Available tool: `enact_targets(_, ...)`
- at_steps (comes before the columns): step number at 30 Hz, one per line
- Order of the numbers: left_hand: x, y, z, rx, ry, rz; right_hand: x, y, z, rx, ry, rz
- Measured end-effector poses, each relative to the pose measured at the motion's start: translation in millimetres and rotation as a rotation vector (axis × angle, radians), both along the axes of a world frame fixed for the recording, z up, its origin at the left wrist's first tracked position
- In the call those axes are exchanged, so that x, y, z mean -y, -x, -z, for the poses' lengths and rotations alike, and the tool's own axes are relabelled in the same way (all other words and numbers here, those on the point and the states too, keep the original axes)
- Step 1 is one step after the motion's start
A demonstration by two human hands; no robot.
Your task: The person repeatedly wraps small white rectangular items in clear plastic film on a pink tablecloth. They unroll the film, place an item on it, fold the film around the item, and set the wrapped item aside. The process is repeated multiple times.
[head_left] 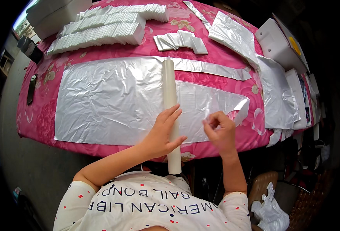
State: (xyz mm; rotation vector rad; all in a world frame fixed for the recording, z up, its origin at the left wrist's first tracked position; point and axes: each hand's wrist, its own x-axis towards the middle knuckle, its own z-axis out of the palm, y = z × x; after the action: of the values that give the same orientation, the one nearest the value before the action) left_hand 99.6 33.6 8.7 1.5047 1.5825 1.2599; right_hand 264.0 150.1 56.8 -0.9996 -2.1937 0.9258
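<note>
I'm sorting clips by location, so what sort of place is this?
Probably a small, informal workshop, perhaps at home: a silvery sheet lies spread across a table under a pink floral cloth, with long rows of flat white pieces at its far left.

Pale tube (170, 88) across silver sheet (108, 101)

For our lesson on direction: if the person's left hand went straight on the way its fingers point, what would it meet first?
Beyond the cream-coloured roll under its fingers, the left hand would probably first meet the silver sheet right of the roll; height above it is unclear.
</note>
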Motion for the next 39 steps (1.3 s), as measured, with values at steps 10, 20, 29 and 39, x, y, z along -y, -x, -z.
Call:
enact_targets(10, 50.2, 148.6, -15.8, 0.648, 0.646, 0.001, 72.8, 35.8, 1.0, -0.082, -0.19, -0.439)
enact_targets(20, 114.1, 234.6, -34.7, -0.924, 0.319, -0.449, 95.8, 9.9, 31.5, 0.53, 0.36, -0.21)
enact_targets(29, 10.4, 62.6, 17.4, -0.49, -0.054, -0.061, 96.1, 11.3, 25.5, 0.554, 0.458, -0.161)
enact_targets(39, -6.6, 40.7, 49.1, -0.802, 0.127, -0.08, 59.1, 17.8, 31.3, 0.551, 0.614, -0.351)
